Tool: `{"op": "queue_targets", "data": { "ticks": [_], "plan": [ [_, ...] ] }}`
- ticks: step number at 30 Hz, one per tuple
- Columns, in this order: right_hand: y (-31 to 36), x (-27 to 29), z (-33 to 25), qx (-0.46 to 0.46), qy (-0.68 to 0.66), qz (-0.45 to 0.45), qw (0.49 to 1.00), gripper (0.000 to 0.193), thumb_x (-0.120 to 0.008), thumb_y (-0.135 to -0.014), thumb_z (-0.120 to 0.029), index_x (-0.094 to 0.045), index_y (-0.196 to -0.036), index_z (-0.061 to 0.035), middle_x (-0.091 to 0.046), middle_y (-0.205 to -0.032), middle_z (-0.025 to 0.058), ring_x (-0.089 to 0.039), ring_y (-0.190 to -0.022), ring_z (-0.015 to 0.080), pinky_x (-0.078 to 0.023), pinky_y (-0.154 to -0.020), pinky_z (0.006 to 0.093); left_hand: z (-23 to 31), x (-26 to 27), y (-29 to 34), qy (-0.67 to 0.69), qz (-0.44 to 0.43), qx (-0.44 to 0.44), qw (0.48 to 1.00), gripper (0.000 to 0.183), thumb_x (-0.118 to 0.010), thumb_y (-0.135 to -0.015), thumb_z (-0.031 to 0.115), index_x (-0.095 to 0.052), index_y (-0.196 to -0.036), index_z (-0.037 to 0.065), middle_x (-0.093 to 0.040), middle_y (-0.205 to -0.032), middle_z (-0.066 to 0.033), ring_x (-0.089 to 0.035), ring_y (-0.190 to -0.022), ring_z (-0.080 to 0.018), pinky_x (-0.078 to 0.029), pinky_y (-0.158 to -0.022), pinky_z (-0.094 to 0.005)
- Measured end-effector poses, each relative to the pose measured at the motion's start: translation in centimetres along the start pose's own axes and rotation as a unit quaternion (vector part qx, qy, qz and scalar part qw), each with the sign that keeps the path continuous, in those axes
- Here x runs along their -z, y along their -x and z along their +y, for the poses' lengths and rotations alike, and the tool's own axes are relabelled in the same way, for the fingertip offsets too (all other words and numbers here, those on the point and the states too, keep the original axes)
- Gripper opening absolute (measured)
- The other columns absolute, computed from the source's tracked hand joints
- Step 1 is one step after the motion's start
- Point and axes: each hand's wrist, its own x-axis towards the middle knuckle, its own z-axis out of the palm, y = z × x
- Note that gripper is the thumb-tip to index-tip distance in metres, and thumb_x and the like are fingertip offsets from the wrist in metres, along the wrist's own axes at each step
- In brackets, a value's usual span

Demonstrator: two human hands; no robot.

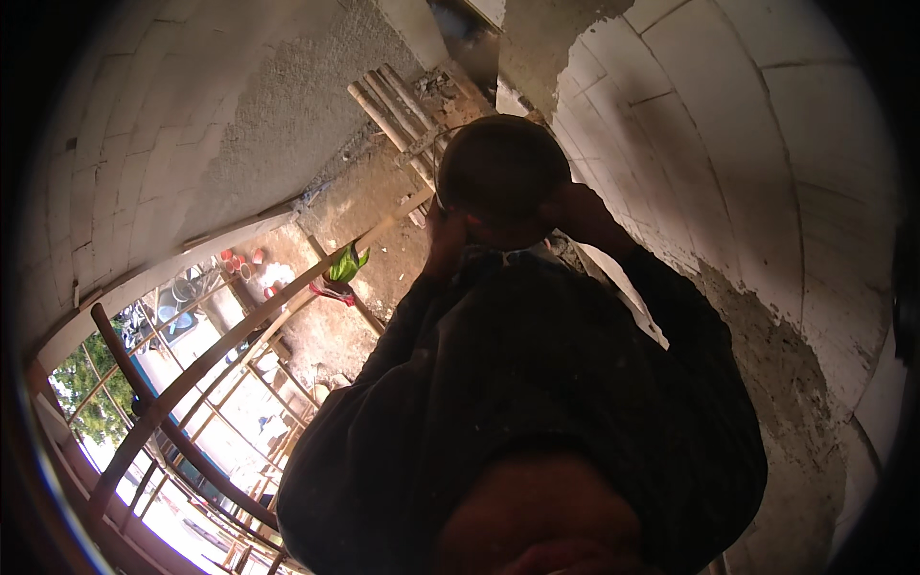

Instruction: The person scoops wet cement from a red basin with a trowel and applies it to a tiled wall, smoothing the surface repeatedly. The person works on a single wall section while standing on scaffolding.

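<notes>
Dark bucket held two-handed

The left hand and right hand grip the round bucket at its near sides, their fingers mostly lost in shadow. It is in front of the chest. Beyond lie wooden poles; leftward runs a long wooden beam; rightward stands a partly plastered block wall.

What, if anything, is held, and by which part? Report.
A dark round container, held at its near side: left hand at the left, right hand at the right. Shadow hides exact finger placement.
</notes>
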Motion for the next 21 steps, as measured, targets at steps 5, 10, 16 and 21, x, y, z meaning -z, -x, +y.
{"op": "queue_targets", "data": {
  "ticks": [5,10,16,21],
  "plan": [
    [1.5,5.6,-4.2,0.021,0.046,0.002,0.999,0.034,-0.067,-0.096,-0.037,-0.072,-0.098,-0.0038,-0.067,-0.094,0.0214,-0.066,-0.091,0.0425,-0.053,-0.080,0.0523,-0.7,1.2,0.2,0.017,-0.008,-0.005,1.000,0.051,-0.057,-0.097,0.002,-0.049,-0.148,0.000,-0.070,-0.116,-0.0126,-0.072,-0.095,-0.0211,-0.062,-0.075,-0.0341],
    [1.4,7.4,-7.2,0.143,-0.061,0.038,0.987,0.039,-0.071,-0.096,-0.039,-0.070,-0.089,-0.0002,-0.064,-0.082,0.0194,-0.064,-0.079,0.0389,-0.050,-0.073,0.0482,-0.6,2.6,0.6,0.035,0.020,0.022,0.999,0.056,-0.060,-0.098,0.007,-0.044,-0.151,0.001,-0.069,-0.119,-0.0152,-0.073,-0.100,-0.0246,-0.063,-0.079,-0.0355],
    [0.3,10.6,-9.3,-0.008,-0.244,-0.195,0.950,0.042,-0.064,-0.099,-0.039,-0.078,-0.103,0.0006,-0.076,-0.091,0.0195,-0.073,-0.088,0.0309,-0.055,-0.084,0.0425,0.0,5.1,2.9,0.038,0.079,0.000,0.996,0.060,-0.063,-0.097,0.015,-0.044,-0.153,0.005,-0.065,-0.131,-0.0161,-0.071,-0.110,-0.0280,-0.063,-0.088,-0.0407],
    [-0.9,16.6,4.2,-0.153,-0.279,-0.060,0.946,0.042,-0.059,-0.103,-0.039,-0.069,-0.114,-0.0008,-0.066,-0.090,0.0031,-0.063,-0.076,0.0161,-0.055,-0.075,0.0369,-1.1,8.2,2.1,0.039,0.102,0.003,0.994,0.057,-0.062,-0.098,0.017,-0.047,-0.151,0.003,-0.062,-0.136,-0.0163,-0.070,-0.112,-0.0286,-0.062,-0.089,-0.0408]
  ]
}}
